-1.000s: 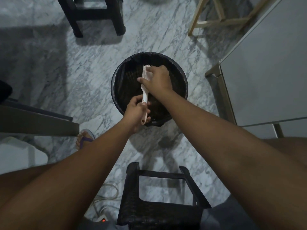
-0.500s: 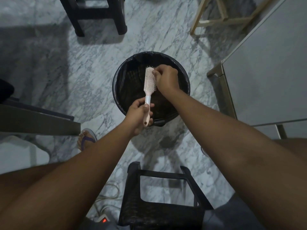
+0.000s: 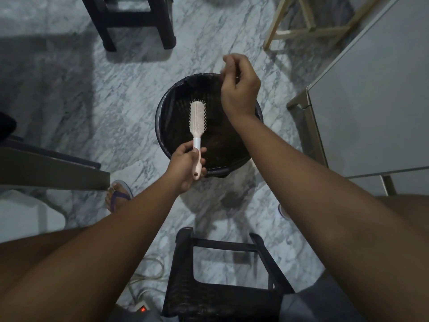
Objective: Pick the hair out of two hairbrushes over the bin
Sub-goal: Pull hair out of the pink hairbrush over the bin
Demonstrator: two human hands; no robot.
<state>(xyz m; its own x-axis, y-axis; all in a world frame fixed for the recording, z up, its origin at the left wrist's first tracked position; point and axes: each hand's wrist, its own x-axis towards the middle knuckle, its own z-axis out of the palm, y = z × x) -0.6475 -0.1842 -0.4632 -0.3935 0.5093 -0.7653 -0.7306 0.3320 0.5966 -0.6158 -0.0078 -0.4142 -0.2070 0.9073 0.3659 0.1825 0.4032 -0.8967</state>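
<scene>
Here the left hand (image 3: 183, 166) grips the hairbrush (image 3: 197, 117); right hand (image 3: 239, 89) hovers apart.

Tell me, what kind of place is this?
Probably a room in a home: marble floor, dark stools, a black bin and a power strip on the floor.

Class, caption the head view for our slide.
Left hand holds pink hairbrush over black bin; right hand hovers above, fingers curled.
</scene>
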